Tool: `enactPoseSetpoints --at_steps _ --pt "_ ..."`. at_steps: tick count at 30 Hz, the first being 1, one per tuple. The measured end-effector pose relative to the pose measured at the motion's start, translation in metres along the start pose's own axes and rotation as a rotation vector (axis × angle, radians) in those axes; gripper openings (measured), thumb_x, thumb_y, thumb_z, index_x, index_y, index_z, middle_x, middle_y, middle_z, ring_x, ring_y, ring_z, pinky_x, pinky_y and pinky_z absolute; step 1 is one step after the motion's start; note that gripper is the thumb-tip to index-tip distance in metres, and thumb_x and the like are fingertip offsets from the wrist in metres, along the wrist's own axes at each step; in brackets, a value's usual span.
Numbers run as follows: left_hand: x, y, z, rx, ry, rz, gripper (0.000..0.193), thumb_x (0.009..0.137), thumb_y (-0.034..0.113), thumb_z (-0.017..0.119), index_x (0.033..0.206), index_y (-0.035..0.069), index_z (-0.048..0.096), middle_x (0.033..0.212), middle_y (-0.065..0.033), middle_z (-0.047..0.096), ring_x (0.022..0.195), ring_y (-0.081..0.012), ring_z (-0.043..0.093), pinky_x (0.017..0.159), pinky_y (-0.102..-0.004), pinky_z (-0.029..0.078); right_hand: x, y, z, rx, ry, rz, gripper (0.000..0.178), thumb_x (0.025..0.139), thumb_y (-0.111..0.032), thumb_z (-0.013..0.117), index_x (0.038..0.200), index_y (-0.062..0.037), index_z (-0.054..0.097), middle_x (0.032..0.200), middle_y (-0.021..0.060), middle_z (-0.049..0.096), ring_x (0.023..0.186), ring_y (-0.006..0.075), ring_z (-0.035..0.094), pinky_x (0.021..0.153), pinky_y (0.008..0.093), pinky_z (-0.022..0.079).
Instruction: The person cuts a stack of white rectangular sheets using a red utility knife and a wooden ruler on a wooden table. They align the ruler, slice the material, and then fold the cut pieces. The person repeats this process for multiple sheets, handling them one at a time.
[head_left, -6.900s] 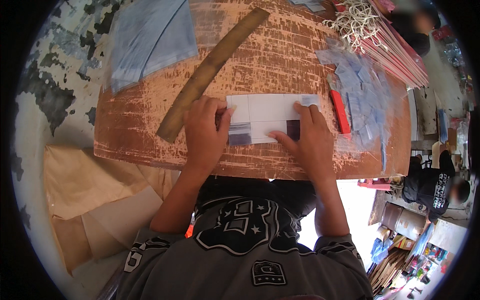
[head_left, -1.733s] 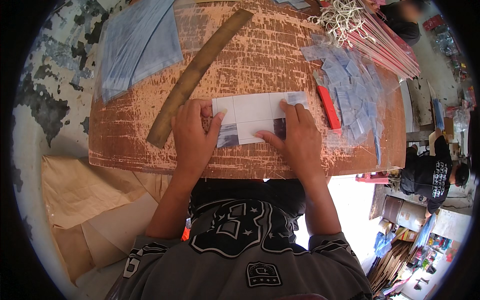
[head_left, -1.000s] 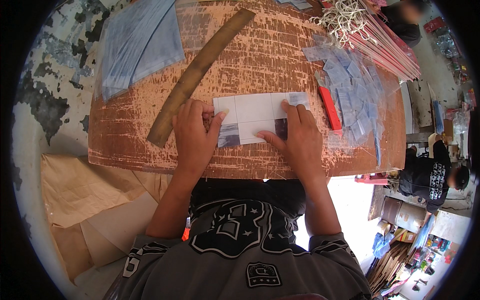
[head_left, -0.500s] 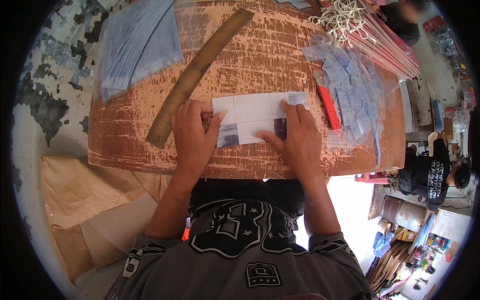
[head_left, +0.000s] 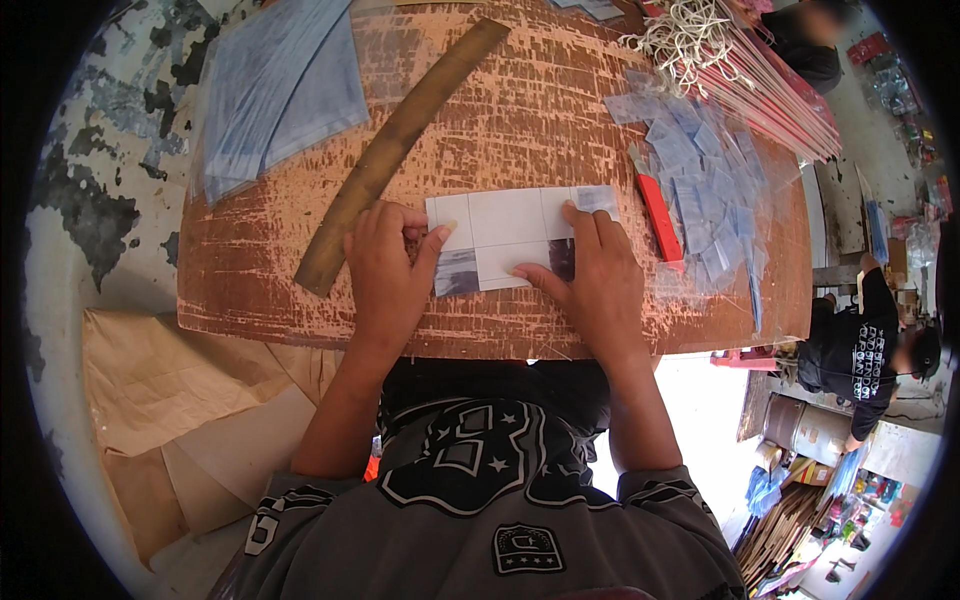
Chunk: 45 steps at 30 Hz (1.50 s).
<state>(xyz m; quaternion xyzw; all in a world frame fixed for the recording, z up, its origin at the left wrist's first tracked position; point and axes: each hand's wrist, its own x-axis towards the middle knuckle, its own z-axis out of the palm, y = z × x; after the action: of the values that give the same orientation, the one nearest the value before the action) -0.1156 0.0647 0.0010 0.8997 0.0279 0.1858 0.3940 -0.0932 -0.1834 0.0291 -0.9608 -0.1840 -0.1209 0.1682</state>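
Observation:
A white rectangular sheet with thin ruled lines lies flat near the table's front edge. Its lower left corner, upper right corner and right side show grey-blue or dark patches. My left hand pinches the sheet's left edge, thumb on top and the other fingers curled beside it. At the right end, my right hand holds it between the thumb at the lower edge and the fingers near the top. A red-handled cutter knife lies right of my right hand. Beyond my left hand rests a long brown strip, set diagonally.
A stack of clear bluish plastic sheets covers the far left of the worn wooden table. Small cut plastic pieces lie scattered at right, below a bundle of pink sticks with white strings. Two people are at the right.
Both my hands stay in place on the sheet. At the far right, a person's arms have shifted slightly.

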Motion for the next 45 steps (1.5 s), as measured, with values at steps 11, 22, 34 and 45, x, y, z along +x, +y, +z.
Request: enactPoseSetpoints --at_steps 11,22,34,45 --pt "-0.001 -0.001 0.002 0.029 0.009 0.027 0.025 0.096 0.021 0.084 0.1 0.008 0.062 0.093 -0.0068 0.061 0.092 -0.0275 0.06 0.092 -0.0442 0.041 0.0 0.0 0.0 -0.019 -0.03 0.022 0.09 0.083 -0.067 0.083 0.138 0.0015 0.064 0.108 0.0117 0.062 0.103 0.0316 0.067 0.076 0.043 0.061" --pt "0.008 0.024 -0.004 0.138 -0.009 0.31 0.028 0.099 0.012 0.076 0.127 0.006 0.073 0.115 -0.0112 0.066 0.111 -0.0324 0.063 0.103 -0.0456 0.044 -0.002 0.003 0.005 -0.022 0.023 0.0 0.087 0.083 -0.065 0.084 0.138 0.0005 0.066 0.11 0.011 0.064 0.102 0.0291 0.069 0.073 0.0407 0.063" --pt "0.043 0.07 0.028 0.011 -0.445 0.543 0.032 0.104 0.012 0.067 0.134 0.002 0.07 0.117 -0.0172 0.072 0.111 -0.0389 0.066 0.102 -0.0504 0.048 -0.003 0.002 0.004 0.004 0.03 0.019 0.074 0.08 -0.047 0.092 0.134 -0.0041 0.064 0.11 0.0085 0.065 0.103 0.0263 0.07 0.072 0.0381 0.065" --pt "0.041 0.054 0.047 -0.033 -0.316 0.663 0.022 0.093 0.003 0.075 0.115 0.003 0.073 0.098 -0.0146 0.065 0.095 -0.0369 0.065 0.087 -0.0483 0.051 0.003 0.037 -0.036 0.364 0.055 0.138 0.052 0.097 -0.034 0.082 0.138 -0.0041 0.072 0.107 0.0173 0.072 0.095 0.0407 0.073 0.08 0.0489 0.06"
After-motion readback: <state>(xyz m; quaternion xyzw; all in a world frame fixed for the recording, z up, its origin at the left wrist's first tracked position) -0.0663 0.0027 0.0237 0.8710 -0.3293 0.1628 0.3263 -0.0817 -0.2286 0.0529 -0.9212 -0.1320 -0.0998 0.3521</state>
